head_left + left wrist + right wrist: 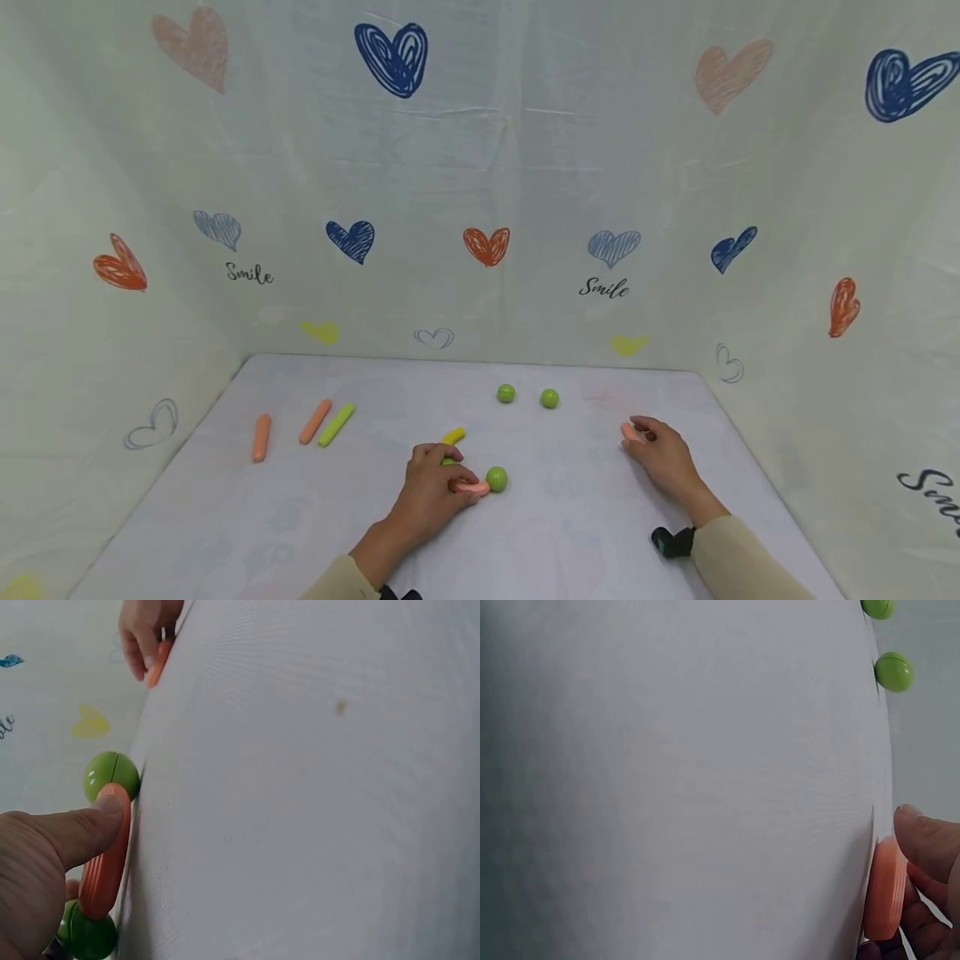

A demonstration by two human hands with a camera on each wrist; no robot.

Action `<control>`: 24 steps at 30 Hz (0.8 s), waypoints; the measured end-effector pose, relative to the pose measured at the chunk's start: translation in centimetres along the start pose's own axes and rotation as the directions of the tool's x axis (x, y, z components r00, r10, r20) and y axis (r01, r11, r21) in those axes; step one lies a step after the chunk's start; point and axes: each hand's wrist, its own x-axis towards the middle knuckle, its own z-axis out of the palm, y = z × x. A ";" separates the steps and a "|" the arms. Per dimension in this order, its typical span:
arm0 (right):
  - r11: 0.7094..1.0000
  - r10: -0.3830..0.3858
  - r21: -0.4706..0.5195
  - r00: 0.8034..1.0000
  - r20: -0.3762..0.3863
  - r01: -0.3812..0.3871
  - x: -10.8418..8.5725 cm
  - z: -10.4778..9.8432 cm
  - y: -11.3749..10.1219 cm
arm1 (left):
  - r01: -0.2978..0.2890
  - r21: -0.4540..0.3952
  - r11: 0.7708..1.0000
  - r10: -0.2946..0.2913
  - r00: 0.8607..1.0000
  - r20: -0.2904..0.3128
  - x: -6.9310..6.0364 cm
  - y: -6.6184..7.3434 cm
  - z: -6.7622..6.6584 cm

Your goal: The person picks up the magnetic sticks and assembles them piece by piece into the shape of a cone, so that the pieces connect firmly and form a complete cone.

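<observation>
My left hand (431, 498) grips an orange stick (472, 487) near the table's middle; a green ball (497, 479) touches the stick's right end. In the left wrist view the thumb of the left hand (45, 855) presses along the orange stick (106, 859), between a green ball (112, 775) and a second green ball (91, 937). A yellow stick (453, 436) lies just beyond the fingers. At the table's right side my right hand (666, 460) holds another orange stick (630, 432); the right wrist view shows this stick (885, 889) between thumb and fingers, at the table surface.
Two green balls (506, 392) (550, 398) sit toward the back of the table. On the left lie two orange sticks (261, 438) (315, 422) and a yellow-green stick (336, 425). Behind stands a pale cloth (540, 183) printed with hearts.
</observation>
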 end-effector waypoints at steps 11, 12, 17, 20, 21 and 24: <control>0.982 -0.186 -0.034 0.982 0.035 0.187 -0.3 0.3 -0.9 | -0.006 0.013 1.000 0.006 1.000 0.005 0.0 0.4 -0.1; 0.975 -0.218 -0.023 0.975 0.048 0.219 -0.4 0.2 -1.0 | -0.011 0.014 1.000 0.011 1.000 0.002 0.0 0.4 -0.1; 0.975 -0.221 -0.002 0.970 0.100 0.223 -0.7 0.0 -1.4 | -0.019 0.012 1.000 0.019 1.000 -0.002 -0.1 0.4 -0.2; 0.995 -0.100 0.033 0.988 0.117 0.097 -0.8 -0.3 -1.5 | -0.019 0.014 1.000 0.019 1.000 0.004 -0.1 0.3 -0.2; 0.997 -0.062 0.051 0.991 0.118 0.056 -0.9 -0.3 -1.5 | -0.018 0.015 1.000 0.018 1.000 0.005 -0.1 0.3 -0.2; 0.997 0.013 0.080 0.993 0.119 -0.023 -0.8 -0.3 -1.3 | -0.018 0.019 1.000 0.018 1.000 0.001 -0.1 0.3 -0.1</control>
